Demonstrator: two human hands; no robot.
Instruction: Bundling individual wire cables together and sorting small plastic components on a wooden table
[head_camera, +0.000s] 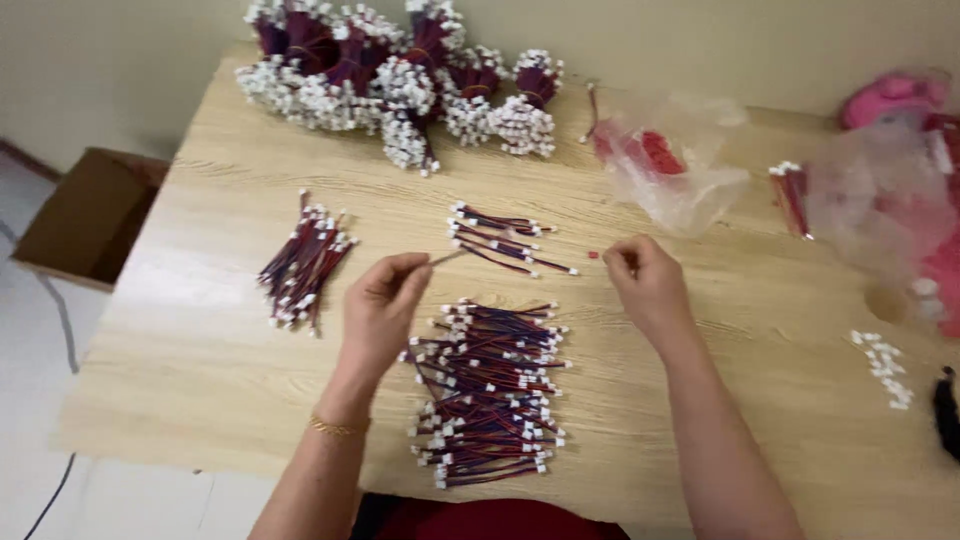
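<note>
Hands up off the table (200, 330): your left hand (380, 310) is pinched shut on a thin wire lead (447, 258) pointing right. Your right hand (645, 280) is loosely curled, fingertips together; contents unclear. Loose wire pile (490, 395) sits just below, between your wrists.

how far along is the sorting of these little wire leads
Done, it seems: tied bundles at the table's far edge, a loose batch at left and a few leads laid out ahead. In hand: the left hand pinches one lead; the right hand is closed near a tiny red piece. Left: the big pile nearest the person, so plenty remains.
</note>
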